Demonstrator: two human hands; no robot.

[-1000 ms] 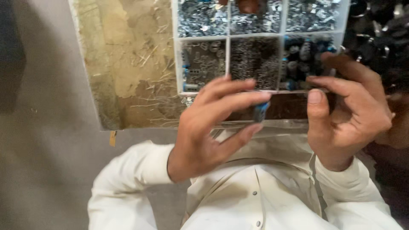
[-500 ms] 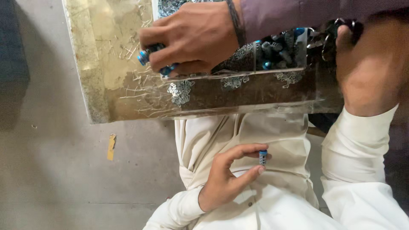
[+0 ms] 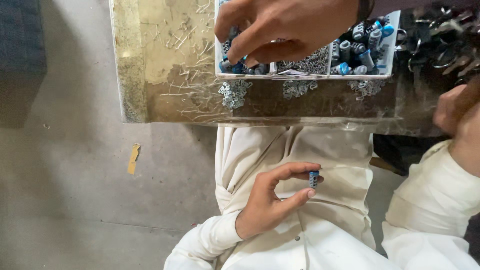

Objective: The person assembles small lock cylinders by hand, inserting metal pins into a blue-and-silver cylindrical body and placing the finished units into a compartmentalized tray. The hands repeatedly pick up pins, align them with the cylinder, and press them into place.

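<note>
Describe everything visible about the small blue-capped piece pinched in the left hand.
The small cylindrical piece has a blue cap on top and a dark, ribbed-looking grey body, likely metal. It stands roughly upright, pinched between the thumb and forefinger of the left hand, held in the air in front of the cream shirt, below the worn table's edge. Finer detail is too small to tell.

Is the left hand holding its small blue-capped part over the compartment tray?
No: the left hand pinches the blue-capped part low over the cream garment, clear of the tray.

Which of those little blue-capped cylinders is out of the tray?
The blue-capped cylinder pinched upright between the left hand thumb and fingers, over the lap. All the others lie in the white compartment tray on the bench.
</note>
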